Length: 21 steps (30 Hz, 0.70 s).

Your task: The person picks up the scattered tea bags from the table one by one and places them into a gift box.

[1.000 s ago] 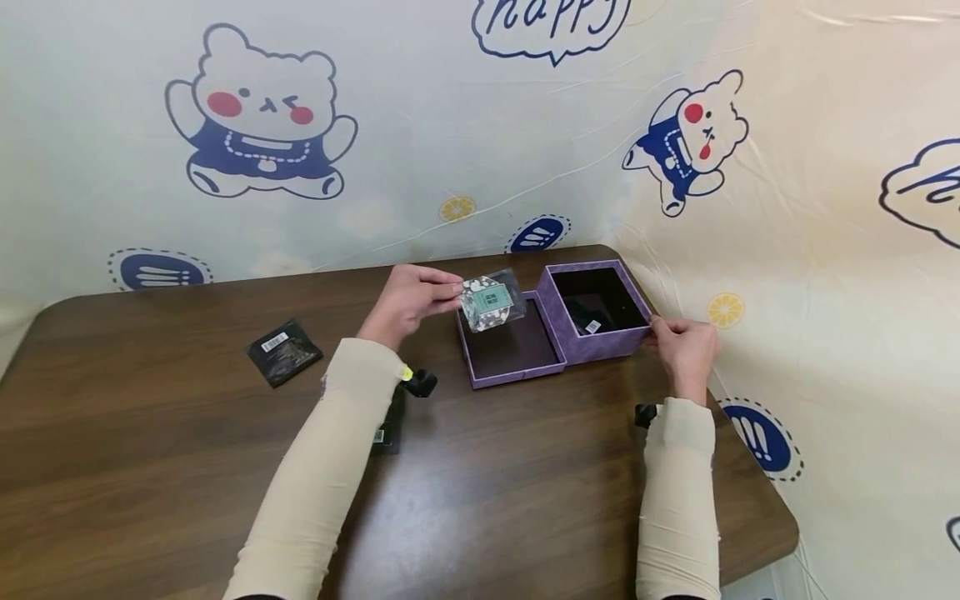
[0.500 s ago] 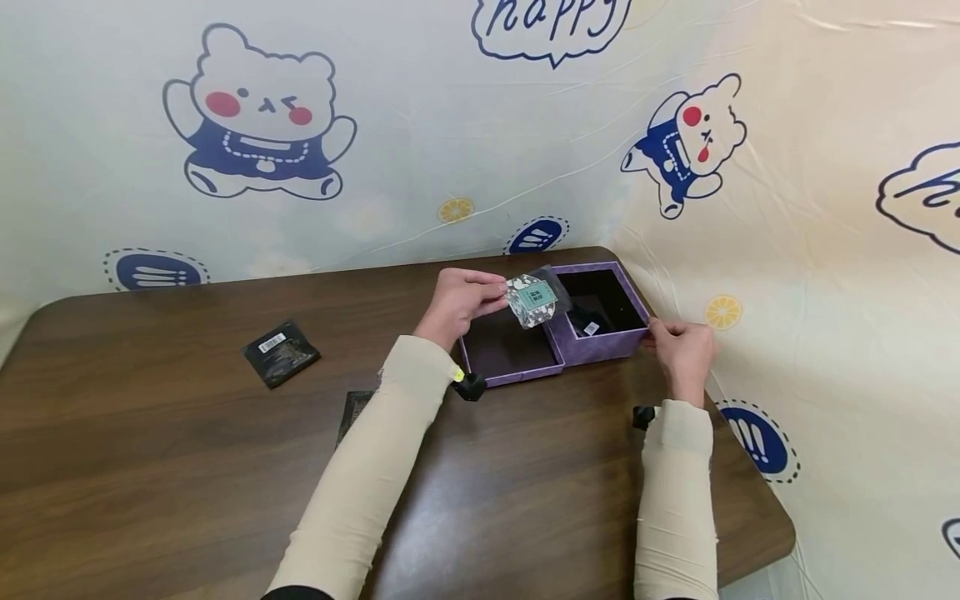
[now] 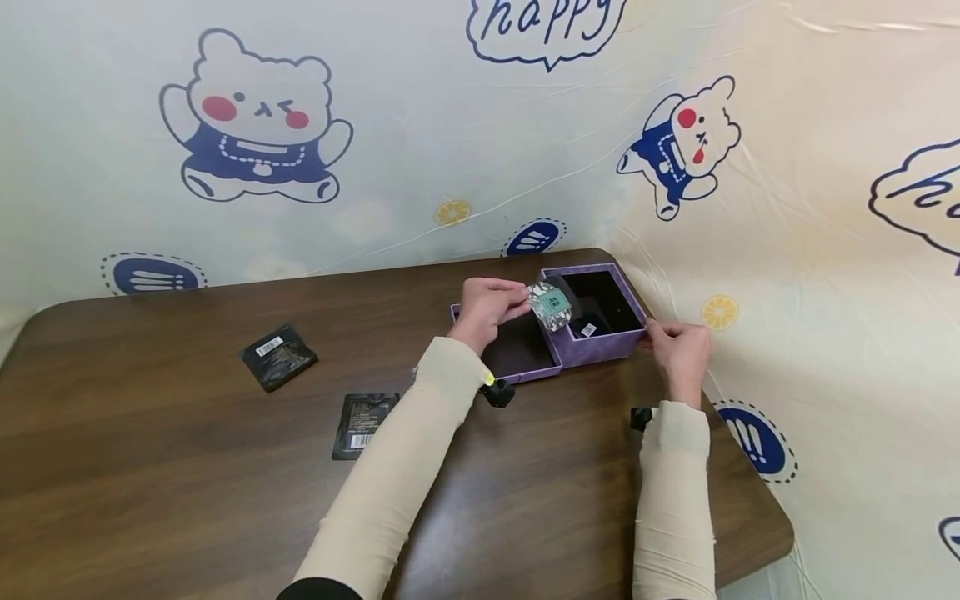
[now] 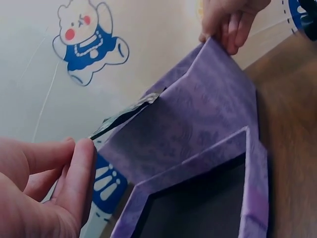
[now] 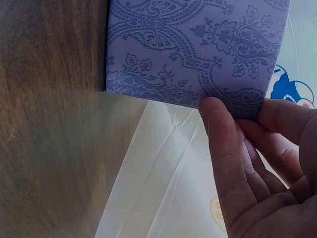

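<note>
My left hand [image 3: 487, 312] pinches a small flat sachet [image 3: 551, 306] with a silvery patterned face and green label. The sachet is over the left rim of a purple patterned box [image 3: 600, 348], seen nearly edge-on in the left wrist view. Inside the box lies a dark packet [image 3: 588, 328] with a white label. My right hand [image 3: 681, 358] holds the box's near right corner between thumb and fingers, as the right wrist view shows. Attached or placed against the box's left side is a shallow purple tray-like lid [image 3: 525, 352], partly behind my left hand.
Two black sachets lie on the brown wooden table [image 3: 187, 467]: one sachet [image 3: 279, 358] at left, another sachet [image 3: 363, 425] partly under my left sleeve. A cartoon-printed cloth [image 3: 405, 125] hangs behind the table and along its right side.
My left hand has moved right with the sachet, from above the shallow lid to the box's left rim. The nearer black sachet has come into view. My right hand stays on the box corner.
</note>
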Motion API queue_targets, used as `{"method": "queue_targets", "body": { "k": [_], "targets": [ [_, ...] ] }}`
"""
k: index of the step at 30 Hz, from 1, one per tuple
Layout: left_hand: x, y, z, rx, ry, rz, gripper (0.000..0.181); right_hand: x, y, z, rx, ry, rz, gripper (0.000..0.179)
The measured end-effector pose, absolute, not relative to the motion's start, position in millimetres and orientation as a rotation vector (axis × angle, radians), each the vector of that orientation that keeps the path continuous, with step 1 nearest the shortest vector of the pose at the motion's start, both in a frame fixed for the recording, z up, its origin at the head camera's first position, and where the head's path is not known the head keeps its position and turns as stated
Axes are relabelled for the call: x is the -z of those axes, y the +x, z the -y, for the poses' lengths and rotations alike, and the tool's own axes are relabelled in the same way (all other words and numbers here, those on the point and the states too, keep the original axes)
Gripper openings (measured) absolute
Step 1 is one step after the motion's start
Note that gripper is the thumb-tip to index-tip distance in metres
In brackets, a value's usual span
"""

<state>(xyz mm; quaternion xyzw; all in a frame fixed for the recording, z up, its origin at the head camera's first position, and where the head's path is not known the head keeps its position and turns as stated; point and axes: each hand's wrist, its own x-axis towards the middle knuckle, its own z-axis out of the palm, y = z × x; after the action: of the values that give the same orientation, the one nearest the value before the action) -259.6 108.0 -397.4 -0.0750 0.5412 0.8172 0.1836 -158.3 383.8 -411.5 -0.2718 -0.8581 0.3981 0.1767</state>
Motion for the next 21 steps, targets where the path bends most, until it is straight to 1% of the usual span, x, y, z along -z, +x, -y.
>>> {"method": "queue_targets", "body": {
  "k": [3, 5, 12, 17, 21],
  "targets": [
    [397.1, -258.6, -116.8, -2.326, -0.195, -1.509, 0.026, 412.0, -158.4, -383.8, -1.128, -0.769, 2.428, 0.034],
    [396.8, -257.7, -122.4, -2.341, -0.191, -1.507, 0.025, 412.4, -158.6, -384.2, -1.132, -0.765, 2.427, 0.034],
    [398.7, -253.1, -140.8, -2.367, -0.243, -1.549, 0.012, 412.7, -157.8, -384.2, -1.104, -0.774, 2.422, 0.034],
    [400.6, -250.8, -152.7, -2.422, -0.259, -1.544, 0.014, 413.2, -157.5, -383.2, -1.082, -0.763, 2.421, 0.033],
    [398.5, -249.1, -160.8, -2.416, -0.224, -1.617, 0.016, 413.7, -157.9, -383.5, -1.086, -0.775, 2.429, 0.034]
  ]
}}
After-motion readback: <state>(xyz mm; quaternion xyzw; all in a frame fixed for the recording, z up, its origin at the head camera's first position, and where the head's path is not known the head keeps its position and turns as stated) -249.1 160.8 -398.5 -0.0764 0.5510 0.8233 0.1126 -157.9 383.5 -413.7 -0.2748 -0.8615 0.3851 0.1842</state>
